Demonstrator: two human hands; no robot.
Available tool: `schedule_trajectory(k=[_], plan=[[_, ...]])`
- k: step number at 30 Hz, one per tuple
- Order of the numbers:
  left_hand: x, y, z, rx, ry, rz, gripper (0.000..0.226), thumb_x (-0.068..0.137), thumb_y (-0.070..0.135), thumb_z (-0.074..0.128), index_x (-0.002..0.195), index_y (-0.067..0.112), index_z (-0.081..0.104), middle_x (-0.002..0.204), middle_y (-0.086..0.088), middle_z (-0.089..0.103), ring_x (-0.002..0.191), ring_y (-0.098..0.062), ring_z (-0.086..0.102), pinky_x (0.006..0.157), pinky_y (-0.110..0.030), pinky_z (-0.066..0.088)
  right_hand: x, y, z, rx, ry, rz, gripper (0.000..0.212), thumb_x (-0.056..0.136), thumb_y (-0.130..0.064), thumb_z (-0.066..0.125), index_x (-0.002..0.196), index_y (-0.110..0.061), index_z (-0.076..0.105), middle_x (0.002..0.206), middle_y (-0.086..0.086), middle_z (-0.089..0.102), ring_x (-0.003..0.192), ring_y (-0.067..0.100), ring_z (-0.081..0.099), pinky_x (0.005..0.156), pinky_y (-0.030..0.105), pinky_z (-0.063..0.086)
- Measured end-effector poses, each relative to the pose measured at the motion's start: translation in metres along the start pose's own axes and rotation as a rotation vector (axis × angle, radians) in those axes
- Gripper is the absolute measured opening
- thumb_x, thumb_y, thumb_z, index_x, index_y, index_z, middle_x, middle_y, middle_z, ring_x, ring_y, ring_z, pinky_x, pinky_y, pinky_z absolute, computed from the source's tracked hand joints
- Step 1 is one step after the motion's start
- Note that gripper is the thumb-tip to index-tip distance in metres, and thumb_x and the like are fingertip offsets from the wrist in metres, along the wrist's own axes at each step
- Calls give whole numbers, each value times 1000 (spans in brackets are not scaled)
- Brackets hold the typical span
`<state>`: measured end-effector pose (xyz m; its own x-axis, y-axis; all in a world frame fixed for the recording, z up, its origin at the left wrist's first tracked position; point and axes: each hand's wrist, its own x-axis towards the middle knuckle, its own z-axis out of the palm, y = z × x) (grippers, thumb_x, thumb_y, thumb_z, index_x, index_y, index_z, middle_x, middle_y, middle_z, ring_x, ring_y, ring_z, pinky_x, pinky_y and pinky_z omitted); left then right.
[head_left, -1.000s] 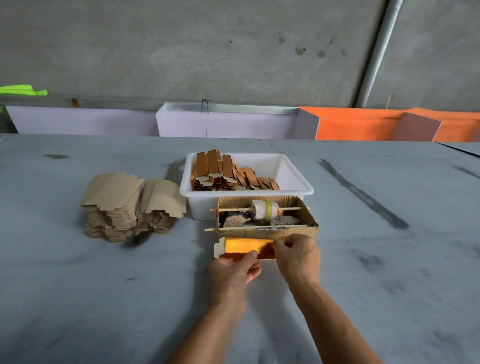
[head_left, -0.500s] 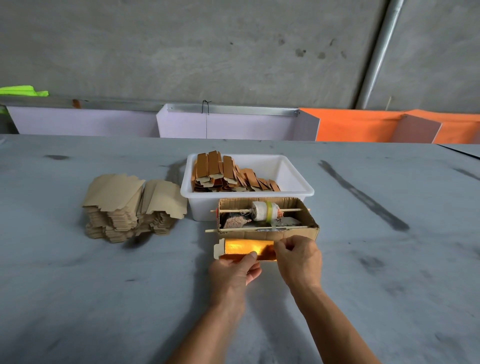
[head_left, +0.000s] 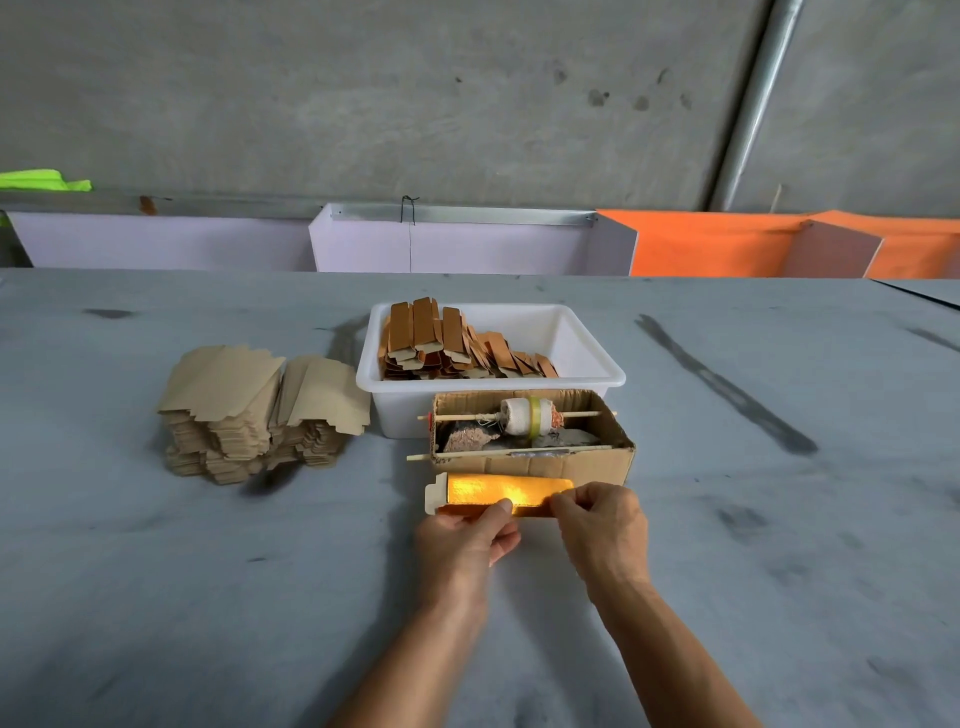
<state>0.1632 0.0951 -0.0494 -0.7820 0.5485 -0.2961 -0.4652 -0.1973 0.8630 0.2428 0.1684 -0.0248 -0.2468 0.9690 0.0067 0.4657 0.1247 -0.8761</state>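
On the grey counter (head_left: 156, 597), far left: a stack of flat tan cardboard blanks (head_left: 260, 410); right of it a white plastic tub (head_left: 587, 374) of folded brown pieces, with an open cardboard box (head_left: 571, 462) holding a spool on a stick in front. Gold-foil carton (head_left: 498, 491) lies just before the box. Left hand (head_left: 462, 535) pinches its near edge; right hand (head_left: 602, 525) pinches its right end, fingers curled.

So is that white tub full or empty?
Partly full. The white tub holds brown card pieces heaped at its left; its right side shows bare wall.
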Motion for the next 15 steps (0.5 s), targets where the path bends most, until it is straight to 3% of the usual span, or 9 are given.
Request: schedule_trajectory(k=[9, 15], plan=[[-1, 0, 0, 5, -23, 26, 11, 77, -5, 71, 85, -7, 64, 70, -16, 65, 53, -17, 65, 52, -24, 56, -12, 10, -12, 137, -58, -48, 28, 85, -14, 64, 58, -11, 59, 47, -5, 45, 45, 10, 38, 45, 24, 31], [-5, -1, 0, -32, -57, 13, 11, 77, -7, 68, 77, 4, 65, 65, -9, 69, 56, -18, 66, 58, -28, 59, -29, 7, -17, 358, -259, 3, 25, 86, -11, 64, 65, -1, 58, 54, 6, 41, 47, 10, 33, 43, 19, 29]])
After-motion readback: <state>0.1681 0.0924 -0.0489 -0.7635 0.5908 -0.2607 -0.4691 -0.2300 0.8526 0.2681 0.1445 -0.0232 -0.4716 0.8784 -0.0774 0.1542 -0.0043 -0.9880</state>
